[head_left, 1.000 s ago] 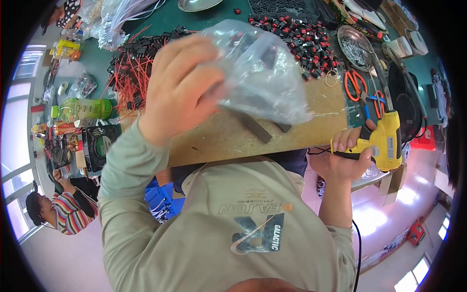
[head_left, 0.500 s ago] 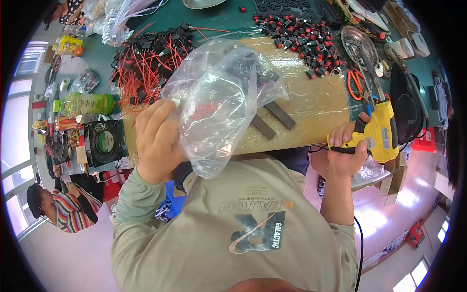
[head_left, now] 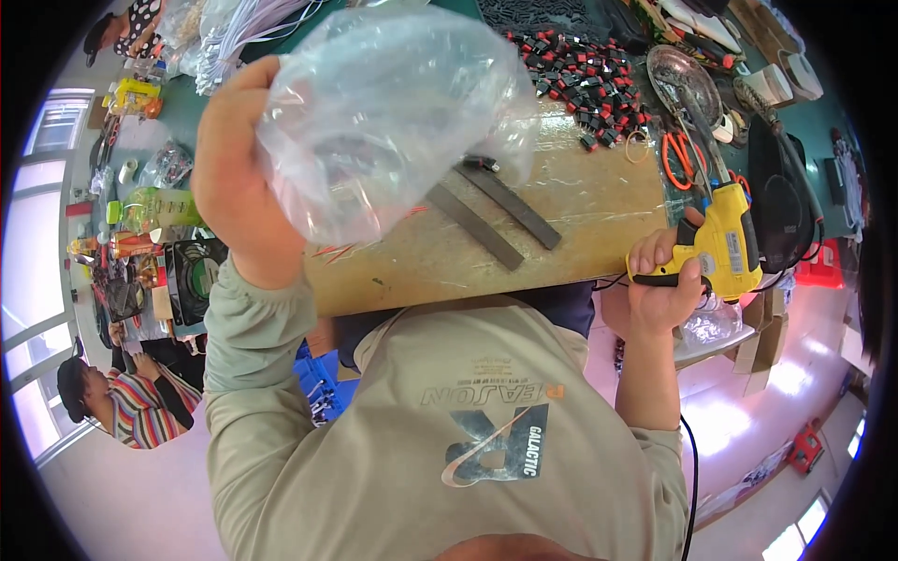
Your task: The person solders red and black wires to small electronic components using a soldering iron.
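My left hand (head_left: 234,178), raised at the left, is closed on a clear plastic bag (head_left: 393,112). The bag billows above the work board (head_left: 589,206) and hides part of it; my fingertips are partly covered by the plastic. My right hand (head_left: 666,276), at the board's right edge, wraps round the handle of a yellow-and-black trigger gun (head_left: 722,248), whose front end points away from me. Two dark flat strips (head_left: 510,208) lie side by side on the board below the bag. A small black part (head_left: 482,164) sits near their far ends.
Many black-and-red small parts (head_left: 599,93) are heaped at the far right. Beside them are a metal dish (head_left: 683,79) and orange-handled scissors (head_left: 681,159). On the left are a green bottle (head_left: 154,210) and a black fan (head_left: 196,280). A person in stripes (head_left: 140,397) sits farther left.
My left hand has moved up and left with the bag, which now covers the heap of red-wired black parts and uncovers more of the strips. My right hand has barely moved.
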Available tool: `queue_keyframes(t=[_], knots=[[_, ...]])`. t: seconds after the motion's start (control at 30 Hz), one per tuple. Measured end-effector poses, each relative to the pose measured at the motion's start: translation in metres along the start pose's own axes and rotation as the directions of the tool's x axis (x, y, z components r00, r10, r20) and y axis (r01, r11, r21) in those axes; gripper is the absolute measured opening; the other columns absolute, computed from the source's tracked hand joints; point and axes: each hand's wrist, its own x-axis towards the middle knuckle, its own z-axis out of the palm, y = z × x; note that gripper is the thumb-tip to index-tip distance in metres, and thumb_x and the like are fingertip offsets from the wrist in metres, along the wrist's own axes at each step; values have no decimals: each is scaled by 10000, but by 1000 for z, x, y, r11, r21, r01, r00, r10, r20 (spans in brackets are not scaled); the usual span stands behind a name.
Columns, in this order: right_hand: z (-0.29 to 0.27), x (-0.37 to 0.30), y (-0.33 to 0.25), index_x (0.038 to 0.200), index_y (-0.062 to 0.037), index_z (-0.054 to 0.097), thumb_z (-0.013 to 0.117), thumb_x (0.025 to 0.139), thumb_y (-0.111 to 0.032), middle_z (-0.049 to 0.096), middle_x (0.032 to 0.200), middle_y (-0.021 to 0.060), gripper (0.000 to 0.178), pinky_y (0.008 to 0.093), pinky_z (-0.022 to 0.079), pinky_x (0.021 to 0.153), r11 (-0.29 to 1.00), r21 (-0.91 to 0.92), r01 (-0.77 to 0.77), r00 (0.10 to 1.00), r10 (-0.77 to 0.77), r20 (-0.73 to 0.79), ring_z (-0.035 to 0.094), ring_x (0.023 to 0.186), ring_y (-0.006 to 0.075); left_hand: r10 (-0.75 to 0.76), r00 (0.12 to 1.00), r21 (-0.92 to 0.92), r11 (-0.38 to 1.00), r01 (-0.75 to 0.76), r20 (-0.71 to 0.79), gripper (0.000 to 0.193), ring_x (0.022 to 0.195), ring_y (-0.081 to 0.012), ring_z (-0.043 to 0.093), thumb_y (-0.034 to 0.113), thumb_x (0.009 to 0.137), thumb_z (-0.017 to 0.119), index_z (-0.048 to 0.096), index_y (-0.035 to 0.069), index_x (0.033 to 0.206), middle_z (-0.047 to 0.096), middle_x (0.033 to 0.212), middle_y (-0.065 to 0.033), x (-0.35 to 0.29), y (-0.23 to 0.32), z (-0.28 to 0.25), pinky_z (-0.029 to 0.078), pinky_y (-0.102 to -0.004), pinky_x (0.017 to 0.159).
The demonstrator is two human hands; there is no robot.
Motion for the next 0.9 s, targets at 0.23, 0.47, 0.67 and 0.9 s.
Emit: queue_keyframes(t=[0.23, 0.47, 0.67, 0.9], knots=[[-10, 1, 4, 1299, -16, 335, 603, 854, -363, 448, 748, 42, 625, 300, 387, 525, 1000, 17, -14, 1000, 14, -4, 445, 595, 157, -231, 968, -367, 912, 181, -98, 205, 852, -198, 596, 78, 792, 659, 597, -52, 938, 640, 1003, -147, -3, 1, 13, 462, -277, 772], [-9, 3, 5, 1298, -19, 350, 592, 861, -352, 452, 743, 42, 600, 301, 391, 523, 999, 34, -41, 999, 42, -34, 453, 592, 158, -539, 842, -72, 841, 537, -21, 245, 639, -103, 582, 145, 827, 612, 604, -49, 976, 638, 783, -37, 21, -14, -3, 434, -221, 584], [-12, 8, 8, 1290, -38, 374, 581, 867, -332, 458, 736, 44, 554, 309, 398, 528, 988, 126, -90, 993, 99, -70, 461, 588, 158, -704, 673, -332, 594, 733, 227, 181, 632, -160, 618, 164, 825, 626, 609, -13, 855, 602, 714, -46, 46, -46, 9, 458, -253, 541], [-13, 7, 7, 1294, -56, 377, 560, 879, -308, 460, 732, 46, 519, 316, 400, 536, 980, 176, -97, 992, 110, -66, 459, 597, 163, -462, 851, 68, 885, 460, 251, 227, 615, -101, 538, 257, 870, 624, 644, 31, 867, 594, 680, -14, 62, -10, 12, 436, -244, 589]])
